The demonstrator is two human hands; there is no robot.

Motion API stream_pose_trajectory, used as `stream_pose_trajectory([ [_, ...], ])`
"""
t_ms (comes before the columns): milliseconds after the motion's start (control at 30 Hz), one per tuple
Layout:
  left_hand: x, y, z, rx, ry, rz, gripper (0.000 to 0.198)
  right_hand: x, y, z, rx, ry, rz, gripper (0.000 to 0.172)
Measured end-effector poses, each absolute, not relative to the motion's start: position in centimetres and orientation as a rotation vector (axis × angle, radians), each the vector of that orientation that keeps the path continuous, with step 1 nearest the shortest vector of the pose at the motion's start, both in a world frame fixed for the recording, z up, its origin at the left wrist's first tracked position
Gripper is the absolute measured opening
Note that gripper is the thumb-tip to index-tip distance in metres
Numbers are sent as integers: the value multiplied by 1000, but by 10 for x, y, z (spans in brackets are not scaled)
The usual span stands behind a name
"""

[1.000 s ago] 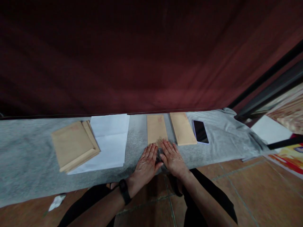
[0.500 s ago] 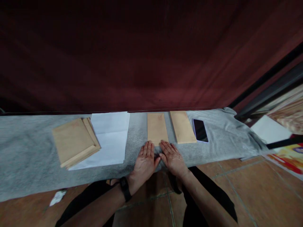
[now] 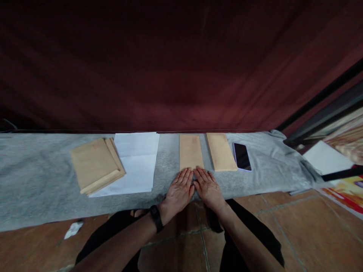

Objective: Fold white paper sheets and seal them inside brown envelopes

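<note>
Left hand [image 3: 180, 187]: open, flat, at the near edge of the middle envelope [image 3: 191, 152]
Right hand [image 3: 209, 189]: likewise flat
Phone [image 3: 242, 156]: beside the envelope stack [image 3: 221, 153]

Dim light, dark red panel [image 3: 181, 83] fading to near black, faint sheen above the far edge of the gray cloth [image 3: 168, 156], white paper [image 3: 137, 162] muted, soft detail, wide-angle stretching beyond the right edge
</note>
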State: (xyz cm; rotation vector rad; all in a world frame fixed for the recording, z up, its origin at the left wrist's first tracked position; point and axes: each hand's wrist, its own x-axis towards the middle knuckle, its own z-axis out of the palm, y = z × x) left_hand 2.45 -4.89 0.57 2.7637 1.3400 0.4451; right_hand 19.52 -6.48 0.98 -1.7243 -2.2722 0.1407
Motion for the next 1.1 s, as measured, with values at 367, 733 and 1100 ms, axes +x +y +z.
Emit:
stream_pose_trajectory([
  [367, 32, -50, 8, 2719, 1475, 415, 54, 189, -66, 9, -1824, -2205, 97, 50],
  [733, 30, -52, 4, 2710, 1472, 417, 54, 187, -68, 10, -1899, -2111, 46, 47],
  [1100, 29, -50, 9, 2719, 1461, 379, 51, 185, -68, 8, -1669, -2243, 172, 48],
])
